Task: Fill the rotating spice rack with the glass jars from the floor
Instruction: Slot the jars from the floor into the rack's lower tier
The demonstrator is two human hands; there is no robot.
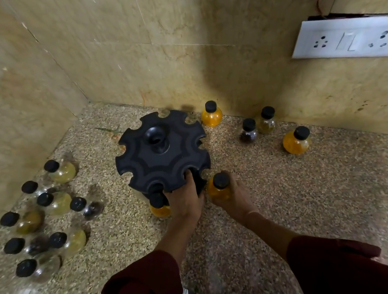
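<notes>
We had the black spice rack (161,151) standing on the speckled floor (296,207) near the corner. Our left hand (185,199) clasped its near edge with fingers hooked into a notch, which we judged was meant to stop the top from turning. Our right hand (235,198) was wrapped round a black-capped orange-filled jar (219,189), held upright just beside the rack's near-right rim and not yet in a notch. To do this step well, we reckoned the jar's narrow neck should meet an open notch and slide in level, cap above the disc and round body below, while the left hand braced the rack until the jar seated. A second orange jar (159,207) showed under the near-left edge, touching the left hand; we could not tell whether it hung in a notch. The notches further round looked unfilled. To the left sat a cluster of eight capped jars (55,202), some holding yellow-green powder, some brownish, a few dark. To the right stood four more: a wall-side orange jar (211,115), a dark-filled jar (248,131), an olive-brown jar (266,121) and a far-right orange jar (296,142). Every cap was on, so spilling seemed unlikely, though glass over stone called for gentle handling.
</notes>
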